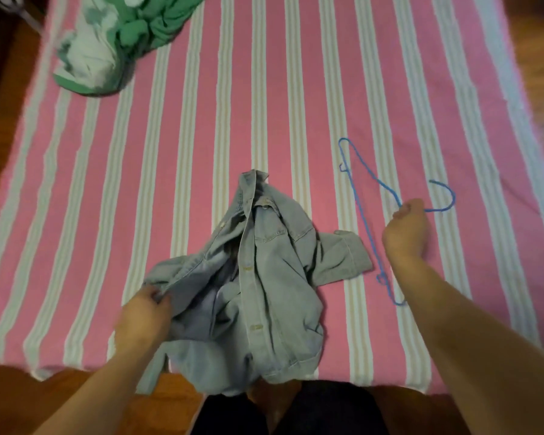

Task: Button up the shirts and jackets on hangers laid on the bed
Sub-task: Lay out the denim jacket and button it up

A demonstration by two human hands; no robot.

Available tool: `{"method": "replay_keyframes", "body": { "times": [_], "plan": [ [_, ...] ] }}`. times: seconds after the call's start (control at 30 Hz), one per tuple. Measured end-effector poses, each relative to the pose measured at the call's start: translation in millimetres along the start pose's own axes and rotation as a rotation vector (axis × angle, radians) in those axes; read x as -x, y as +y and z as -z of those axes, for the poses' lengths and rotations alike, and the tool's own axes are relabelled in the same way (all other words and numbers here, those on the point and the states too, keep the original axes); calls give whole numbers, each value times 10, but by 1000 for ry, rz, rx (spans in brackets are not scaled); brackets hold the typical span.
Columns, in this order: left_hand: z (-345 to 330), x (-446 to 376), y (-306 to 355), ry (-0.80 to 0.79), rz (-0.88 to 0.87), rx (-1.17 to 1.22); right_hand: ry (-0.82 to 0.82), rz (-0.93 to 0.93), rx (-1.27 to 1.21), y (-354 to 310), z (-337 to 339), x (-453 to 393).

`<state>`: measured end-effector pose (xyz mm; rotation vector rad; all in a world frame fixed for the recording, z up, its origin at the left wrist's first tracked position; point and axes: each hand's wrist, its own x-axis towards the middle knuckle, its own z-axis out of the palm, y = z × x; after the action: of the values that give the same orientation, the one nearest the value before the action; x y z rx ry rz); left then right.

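A pale blue denim shirt lies crumpled and unbuttoned at the near edge of the bed, its lower part hanging over the edge. My left hand grips the shirt's left front edge. To the right lies a thin blue wire hanger, off the shirt, its hook pointing right. My right hand holds the hanger at its neck, just below the hook.
The bed has a pink cover with white and beige stripes. A green and white garment lies bunched at the far left corner. Wooden floor shows at the left, right and near sides. My dark-clothed legs stand against the bed's near edge.
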<state>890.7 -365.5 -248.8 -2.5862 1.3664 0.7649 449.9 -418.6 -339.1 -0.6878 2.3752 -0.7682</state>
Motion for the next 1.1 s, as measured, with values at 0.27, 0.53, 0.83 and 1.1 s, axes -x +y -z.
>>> {"method": "replay_keyframes", "body": {
  "times": [0.27, 0.53, 0.83, 1.1],
  "plan": [
    [775, -46, 133, 307, -134, 368, -266, 703, 270, -785, 404, 1532],
    [1303, 136, 71, 264, -515, 430, -298, 827, 394, -1580, -73, 2545],
    [1778, 453, -323, -558, -784, -68, -546, 595, -49, -2107, -333, 2850],
    [1922, -4, -317, -150, -612, -211, -595, 663, -216, -2027, -286, 3095]
  ]
}}
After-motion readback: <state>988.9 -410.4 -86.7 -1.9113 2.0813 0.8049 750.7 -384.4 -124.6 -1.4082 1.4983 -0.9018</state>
